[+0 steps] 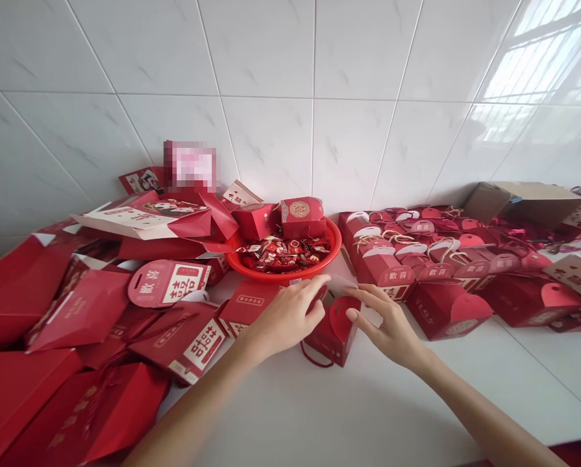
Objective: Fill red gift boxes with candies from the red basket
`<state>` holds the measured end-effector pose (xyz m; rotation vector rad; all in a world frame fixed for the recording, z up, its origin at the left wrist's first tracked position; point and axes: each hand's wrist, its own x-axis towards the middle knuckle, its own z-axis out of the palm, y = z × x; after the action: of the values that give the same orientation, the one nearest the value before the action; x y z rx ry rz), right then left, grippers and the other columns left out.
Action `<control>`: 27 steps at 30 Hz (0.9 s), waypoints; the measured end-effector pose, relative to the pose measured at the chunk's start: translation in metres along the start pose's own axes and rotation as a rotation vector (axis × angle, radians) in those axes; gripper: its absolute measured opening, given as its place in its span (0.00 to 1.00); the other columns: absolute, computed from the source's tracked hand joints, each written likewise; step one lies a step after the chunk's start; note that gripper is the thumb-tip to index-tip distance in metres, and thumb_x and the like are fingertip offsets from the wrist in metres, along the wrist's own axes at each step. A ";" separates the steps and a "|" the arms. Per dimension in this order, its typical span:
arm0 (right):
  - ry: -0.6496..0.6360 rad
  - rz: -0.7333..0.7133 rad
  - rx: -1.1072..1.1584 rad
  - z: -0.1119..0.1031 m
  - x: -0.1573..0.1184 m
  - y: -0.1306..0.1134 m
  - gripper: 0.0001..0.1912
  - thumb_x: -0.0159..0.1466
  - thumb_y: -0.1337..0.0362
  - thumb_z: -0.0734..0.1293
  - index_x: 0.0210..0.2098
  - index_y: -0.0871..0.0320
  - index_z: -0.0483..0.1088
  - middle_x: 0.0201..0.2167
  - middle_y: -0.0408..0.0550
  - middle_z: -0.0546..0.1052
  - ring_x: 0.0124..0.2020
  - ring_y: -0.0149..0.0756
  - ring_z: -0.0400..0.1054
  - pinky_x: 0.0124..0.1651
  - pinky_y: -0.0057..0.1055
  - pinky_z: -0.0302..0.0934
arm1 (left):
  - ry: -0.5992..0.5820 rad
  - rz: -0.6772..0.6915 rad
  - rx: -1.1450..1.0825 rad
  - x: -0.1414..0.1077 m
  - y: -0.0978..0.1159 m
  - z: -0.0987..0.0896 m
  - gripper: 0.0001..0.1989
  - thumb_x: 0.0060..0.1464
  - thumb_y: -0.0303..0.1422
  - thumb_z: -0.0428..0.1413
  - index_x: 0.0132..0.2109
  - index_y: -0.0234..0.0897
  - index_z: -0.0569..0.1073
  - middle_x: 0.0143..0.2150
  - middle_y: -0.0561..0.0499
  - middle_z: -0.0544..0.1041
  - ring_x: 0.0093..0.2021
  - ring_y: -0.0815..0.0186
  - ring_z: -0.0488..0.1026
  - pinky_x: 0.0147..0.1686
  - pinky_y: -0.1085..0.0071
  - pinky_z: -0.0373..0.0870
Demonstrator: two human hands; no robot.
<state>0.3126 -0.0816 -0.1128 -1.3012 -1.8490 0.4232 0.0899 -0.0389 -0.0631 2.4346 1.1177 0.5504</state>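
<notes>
While a red box [330,337] is touched at its flaps by left hand [293,312] and right hand [390,326], pinching cannot be confirmed.

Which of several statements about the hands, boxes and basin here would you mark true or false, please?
1. The left grip and right grip are both at a small red paper box with a rounded flap. True.
2. The round red plastic basin holds small red-wrapped packets. True.
3. The basin stands to the right of the tightly packed red paper boxes with rounded flaps. False: it stands to their left.
4. A plain brown cardboard box sits near the wall on the right side of the picture. True.
5. The wall is bare red brick. False: it is covered in pale, glossy tiles.
</notes>
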 end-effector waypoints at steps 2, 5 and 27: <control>-0.047 0.043 -0.030 -0.001 0.002 -0.008 0.23 0.68 0.46 0.63 0.55 0.51 0.75 0.55 0.55 0.76 0.56 0.49 0.71 0.52 0.42 0.70 | 0.021 0.015 -0.052 0.001 -0.001 -0.001 0.24 0.63 0.24 0.44 0.63 0.41 0.67 0.60 0.48 0.76 0.59 0.59 0.73 0.57 0.63 0.71; -0.134 0.099 0.025 -0.006 0.006 -0.017 0.22 0.68 0.44 0.62 0.48 0.51 0.78 0.49 0.54 0.77 0.51 0.47 0.73 0.39 0.35 0.72 | 0.005 0.013 -0.097 0.003 -0.004 -0.002 0.26 0.59 0.18 0.42 0.57 0.40 0.73 0.57 0.49 0.77 0.58 0.62 0.73 0.58 0.65 0.70; -0.323 0.417 0.441 -0.014 -0.015 -0.007 0.49 0.52 0.52 0.78 0.67 0.50 0.57 0.51 0.51 0.76 0.45 0.45 0.73 0.45 0.40 0.72 | -0.165 -0.211 -0.058 0.002 0.002 -0.004 0.20 0.57 0.36 0.55 0.56 0.40 0.72 0.58 0.45 0.74 0.59 0.53 0.72 0.57 0.60 0.69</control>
<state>0.3207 -0.1008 -0.1062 -1.3532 -1.5927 1.2512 0.0903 -0.0375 -0.0589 2.2313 1.2500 0.3059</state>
